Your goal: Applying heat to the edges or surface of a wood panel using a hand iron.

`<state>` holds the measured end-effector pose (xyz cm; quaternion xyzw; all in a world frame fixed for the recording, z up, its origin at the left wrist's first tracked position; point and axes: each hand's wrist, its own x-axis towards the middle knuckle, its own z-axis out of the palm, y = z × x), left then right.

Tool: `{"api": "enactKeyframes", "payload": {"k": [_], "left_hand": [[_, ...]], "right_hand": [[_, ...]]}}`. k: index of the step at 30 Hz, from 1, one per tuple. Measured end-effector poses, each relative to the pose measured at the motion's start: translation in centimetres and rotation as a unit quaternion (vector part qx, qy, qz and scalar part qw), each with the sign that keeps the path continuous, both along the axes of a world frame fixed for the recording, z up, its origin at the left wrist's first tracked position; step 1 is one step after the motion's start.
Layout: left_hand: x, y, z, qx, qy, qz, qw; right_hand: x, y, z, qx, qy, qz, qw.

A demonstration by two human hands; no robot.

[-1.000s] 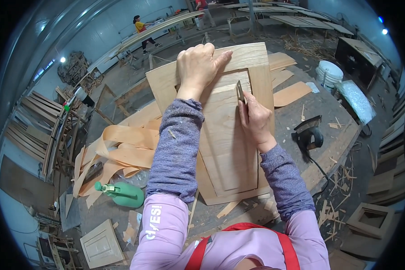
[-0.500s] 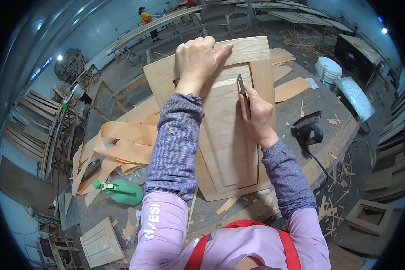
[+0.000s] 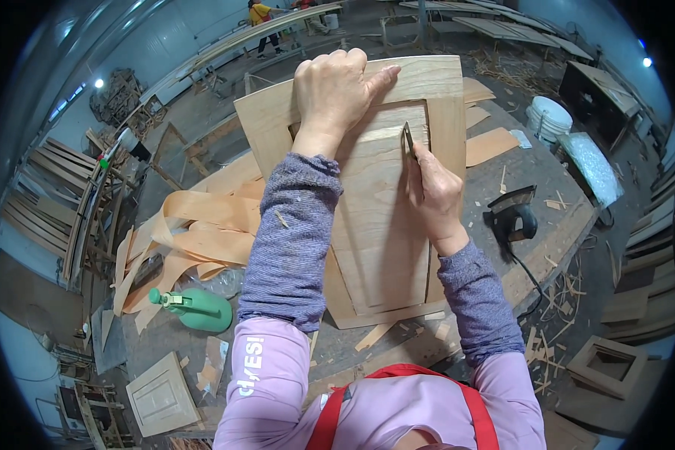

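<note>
While the left hand presses flat, fingers spread, on the top rail of a wooden cabinet door lying on the table, the right hand grips a small blade along the panel's right inner edge; veneer strips crowd the left.

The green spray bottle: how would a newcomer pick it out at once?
Start at the wooden cabinet door panel on the workbench. Left of it curl veneer strips; the green spray bottle lies on its side just below them, the only green thing among bare wood.
</note>
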<state>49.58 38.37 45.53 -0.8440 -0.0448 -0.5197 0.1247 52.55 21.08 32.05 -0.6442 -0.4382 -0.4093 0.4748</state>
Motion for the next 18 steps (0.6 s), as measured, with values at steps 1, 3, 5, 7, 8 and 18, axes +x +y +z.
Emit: {"api": "enactKeyframes", "payload": {"k": [1, 3, 5, 7, 8, 18], "left_hand": [[-0.2, -0.2, 0.1, 0.002, 0.001, 0.003, 1.0], [-0.5, -0.5, 0.3, 0.005, 0.004, 0.008, 1.0], [-0.8, -0.9, 0.4, 0.006, 0.002, 0.009, 1.0], [-1.2, -1.2, 0.7, 0.012, -0.003, 0.012, 1.0], [-1.3, -1.1, 0.7, 0.011, -0.003, 0.013, 1.0], [-1.0, -0.7, 0.6, 0.027, -0.015, 0.01, 0.999]], "right_hand": [[-0.2, -0.1, -0.1, 0.006, 0.001, 0.0, 1.0], [-0.8, -0.4, 0.1, 0.003, 0.005, -0.001, 1.0], [-1.4, -1.0, 0.4, -0.002, 0.013, -0.006, 1.0], [-2.0, -1.6, 1.3, -0.011, 0.02, -0.001, 1.0], [-2.4, -1.9, 1.8, -0.022, 0.028, 0.004, 0.999], [-2.7, -2.5, 3.3, -0.095, 0.128, 0.017, 0.987]]}}
